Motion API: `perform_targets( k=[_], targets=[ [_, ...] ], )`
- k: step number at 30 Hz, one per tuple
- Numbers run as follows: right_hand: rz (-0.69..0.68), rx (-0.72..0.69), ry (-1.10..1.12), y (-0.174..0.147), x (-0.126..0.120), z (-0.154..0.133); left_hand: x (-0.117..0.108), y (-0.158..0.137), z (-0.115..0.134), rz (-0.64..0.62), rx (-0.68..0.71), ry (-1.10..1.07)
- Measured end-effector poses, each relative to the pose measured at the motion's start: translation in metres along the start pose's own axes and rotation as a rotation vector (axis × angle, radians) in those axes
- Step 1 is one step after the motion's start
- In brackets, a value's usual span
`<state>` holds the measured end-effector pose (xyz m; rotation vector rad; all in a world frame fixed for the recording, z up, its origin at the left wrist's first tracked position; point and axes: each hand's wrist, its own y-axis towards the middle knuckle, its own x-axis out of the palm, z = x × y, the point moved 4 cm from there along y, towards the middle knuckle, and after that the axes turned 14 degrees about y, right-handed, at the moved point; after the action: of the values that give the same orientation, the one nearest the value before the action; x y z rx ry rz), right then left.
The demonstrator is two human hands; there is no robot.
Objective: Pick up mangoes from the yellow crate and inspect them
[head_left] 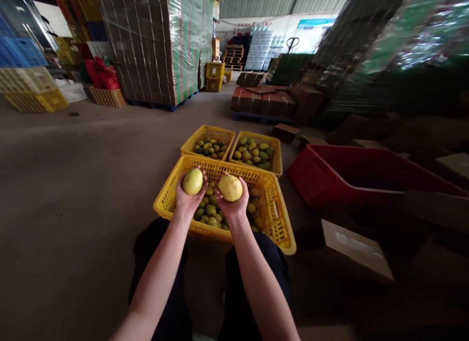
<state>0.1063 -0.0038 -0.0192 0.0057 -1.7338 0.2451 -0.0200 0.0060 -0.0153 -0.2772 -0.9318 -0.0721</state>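
The left hand (186, 198) grasps a smooth, oval, greenish-yellow fruit (193, 181), cupped in the palm with fingertips showing past its far edge. The right hand (236, 206) grasps a yellower, lumpier fruit (230, 187) in much the same way. The two fruits are level with each other, apart, over the front crate (269, 190), a yellow one with slotted walls. Below the hands, green and yellow fruit (210, 210) lies loose in it. The person's knees (156, 248) are at its near side, in dark trousers. Just beyond stand two more yellow crates side by side, the left (188, 141) and the right (277, 161), each holding similar fruit. To the right are a red tub (311, 184) and, nearer, a carton (353, 248) with tape on top. Farther off, brown bundles (262, 102) lie on a blue pallet (252, 117). A tall wrapped stack (135, 43) stands at back left, with a red bag (103, 76) beside it; another wrapped stack (388, 62), blurred, fills the upper right.
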Motion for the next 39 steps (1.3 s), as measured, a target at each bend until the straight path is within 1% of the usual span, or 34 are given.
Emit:
perform_targets(
  k=[4, 6, 8, 11, 13, 17, 19, 21, 25, 27, 30, 31, 33, 35, 36, 37, 38, 39],
  targets=[
    [0.009, -0.188, 0.134, 0.001, -0.001, -0.003, 0.006, 0.004, -0.004, -0.025, 0.137, 0.000],
    [0.015, -0.257, 0.193, 0.003, -0.005, -0.003, 0.007, 0.008, -0.009, -0.032, 0.212, 0.025],
    [0.011, -0.295, 0.238, 0.006, -0.010, -0.002, 0.006, 0.014, -0.016, -0.051, 0.277, 0.068],
    [0.009, -0.331, 0.283, 0.013, -0.020, 0.000, 0.003, 0.023, -0.030, -0.064, 0.322, 0.167],
    [0.017, -0.361, 0.315, 0.018, -0.027, 0.002, -0.002, 0.028, -0.039, -0.035, 0.341, 0.218],
    [0.028, -0.450, 0.394, 0.021, -0.037, 0.004, -0.007, 0.032, -0.052, 0.032, 0.401, 0.233],
    [0.028, -0.471, 0.424, 0.021, -0.038, 0.004, -0.008, 0.033, -0.057, 0.074, 0.399, 0.275],
    [0.023, -0.466, 0.436, 0.019, -0.037, 0.004, -0.006, 0.035, -0.062, 0.078, 0.372, 0.263],
    [0.018, -0.465, 0.406, 0.015, -0.036, -0.001, -0.001, 0.036, -0.067, -0.010, 0.332, 0.066],
    [0.008, -0.470, 0.371, 0.015, -0.038, -0.003, 0.001, 0.035, -0.068, -0.020, 0.307, 0.023],
    [0.000, -0.469, 0.264, 0.017, -0.043, -0.006, -0.002, 0.032, -0.069, -0.011, 0.229, -0.034],
    [0.020, -0.466, 0.213, 0.018, -0.045, -0.007, -0.004, 0.032, -0.068, 0.007, 0.199, -0.053],
    [0.121, -0.454, 0.101, 0.018, -0.054, -0.011, -0.014, 0.031, -0.064, 0.067, 0.152, -0.071],
    [0.284, -0.416, -0.013, 0.015, -0.066, -0.020, -0.026, 0.029, -0.057, 0.134, 0.123, -0.045],
    [0.371, -0.382, -0.067, 0.012, -0.072, -0.026, -0.032, 0.027, -0.053, 0.144, 0.104, 0.000],
    [0.451, -0.346, -0.116, 0.008, -0.079, -0.033, -0.038, 0.025, -0.049, 0.129, 0.067, 0.070],
    [0.519, -0.310, -0.156, 0.004, -0.086, -0.040, -0.044, 0.020, -0.047, 0.087, 0.005, 0.164],
    [0.570, -0.283, -0.184, -0.001, -0.092, -0.049, -0.050, 0.013, -0.048, 0.028, -0.085, 0.277]
  ],
)
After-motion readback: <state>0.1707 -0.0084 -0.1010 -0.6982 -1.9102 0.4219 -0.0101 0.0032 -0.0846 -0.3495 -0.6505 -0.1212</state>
